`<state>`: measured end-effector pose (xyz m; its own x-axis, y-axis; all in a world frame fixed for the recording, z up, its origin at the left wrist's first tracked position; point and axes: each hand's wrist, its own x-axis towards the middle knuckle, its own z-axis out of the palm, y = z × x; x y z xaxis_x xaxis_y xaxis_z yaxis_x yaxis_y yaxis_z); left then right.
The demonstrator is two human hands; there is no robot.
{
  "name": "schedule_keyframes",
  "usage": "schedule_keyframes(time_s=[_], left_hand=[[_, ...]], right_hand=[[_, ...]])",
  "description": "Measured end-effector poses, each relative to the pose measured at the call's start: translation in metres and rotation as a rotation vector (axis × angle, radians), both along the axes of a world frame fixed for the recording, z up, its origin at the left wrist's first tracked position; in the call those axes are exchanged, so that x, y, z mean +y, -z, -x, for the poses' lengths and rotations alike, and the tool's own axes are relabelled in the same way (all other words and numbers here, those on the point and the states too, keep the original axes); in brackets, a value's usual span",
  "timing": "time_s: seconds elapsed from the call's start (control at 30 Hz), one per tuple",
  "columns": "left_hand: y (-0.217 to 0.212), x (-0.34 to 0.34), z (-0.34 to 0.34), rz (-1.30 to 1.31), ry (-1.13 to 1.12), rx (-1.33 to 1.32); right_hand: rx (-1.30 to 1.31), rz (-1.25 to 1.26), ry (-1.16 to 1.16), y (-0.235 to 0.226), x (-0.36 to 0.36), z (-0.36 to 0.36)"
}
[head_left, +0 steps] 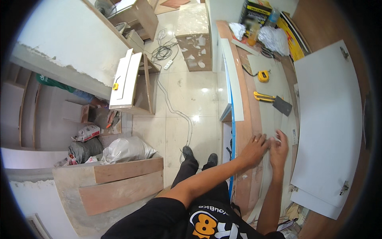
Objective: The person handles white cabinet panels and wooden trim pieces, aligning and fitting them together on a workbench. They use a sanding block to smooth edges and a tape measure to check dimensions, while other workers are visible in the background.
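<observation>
Both my hands meet over the long wooden counter (251,115) at the right. My left hand (254,149) has its fingers bent and gathered, a ring on one of them. Close against its fingertips, my right hand (279,149) pinches with the thumb and a finger while other fingers point up. What sits between the fingertips is too small to make out. Ahead of the hands lie a dark flat rectangular piece (282,106) and a yellow utility knife (264,96), touching or nearly so. Farther along is a yellow tape measure (263,76).
Scissors (267,52), a plastic bottle (273,17) and crumpled white plastic (274,40) crowd the counter's far end. White hinged cabinet doors (328,131) lean at the right. Cables (163,51) trail across the tiled floor. Another person's arm (85,95) reaches in at the left.
</observation>
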<state>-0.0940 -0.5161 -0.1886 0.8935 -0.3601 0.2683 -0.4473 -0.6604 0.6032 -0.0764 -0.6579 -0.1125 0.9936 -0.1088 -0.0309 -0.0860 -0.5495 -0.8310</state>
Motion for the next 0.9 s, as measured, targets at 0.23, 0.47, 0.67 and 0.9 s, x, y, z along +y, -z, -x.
schedule_keyframes(time_s=[0.23, 0.47, 0.67, 0.9], left_hand=[[-0.002, 0.171, 0.094, -0.053, 0.326, 0.420], [-0.037, 0.404, 0.215, -0.459, -0.166, 0.859], [-0.064, 0.490, 0.292, -0.331, -0.697, 0.963], [-0.071, 0.481, 0.272, -0.271, -0.548, 0.852]], right_hand=[[-0.065, 0.449, -0.139, 0.059, 0.145, -0.102], [0.119, 0.767, 0.012, 0.075, 0.200, -0.113], [0.069, 0.539, -0.066, 0.120, 0.174, -0.142], [-0.269, 0.140, -0.144, 0.140, 0.151, -0.180]])
